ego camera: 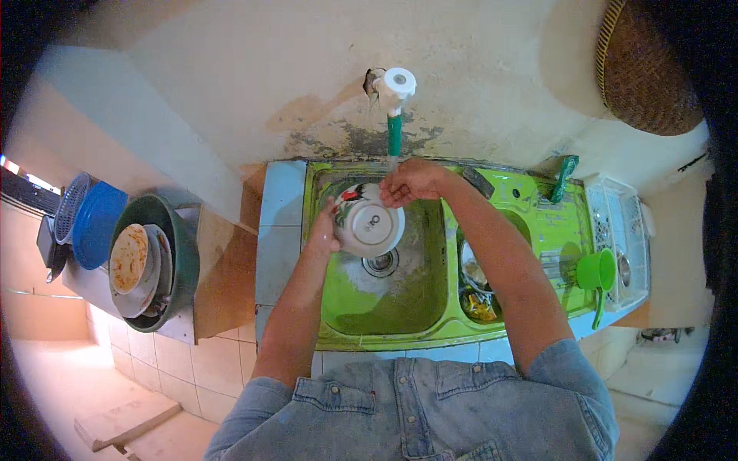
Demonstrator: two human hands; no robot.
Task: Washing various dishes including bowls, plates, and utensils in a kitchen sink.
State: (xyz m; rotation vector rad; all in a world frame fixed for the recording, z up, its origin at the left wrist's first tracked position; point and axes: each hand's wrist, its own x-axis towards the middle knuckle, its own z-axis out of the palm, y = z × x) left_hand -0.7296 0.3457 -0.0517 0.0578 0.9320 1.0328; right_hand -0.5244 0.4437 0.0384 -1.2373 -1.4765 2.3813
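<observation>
My left hand (327, 230) grips the rim of a white bowl (372, 222) with a red and black pattern, its base turned up towards me. The bowl is over the basin of a green sink (383, 308), above the metal drain (380, 262). My right hand (412, 183) is at the bowl's far right edge, fingers curled, just below the green hose end (394, 135) of a white tap (398, 86). Water runs from the hose onto that hand. Whether its fingers hold anything is hidden.
At the left, a dark green tub (187, 259) holds dirty plates (130, 259), beside a blue basket (98, 225). Right of the basin, a smaller compartment holds a dish and wrappers (479, 305). A green dipper (597, 269) and a white dish rack (616, 199) stand farther right.
</observation>
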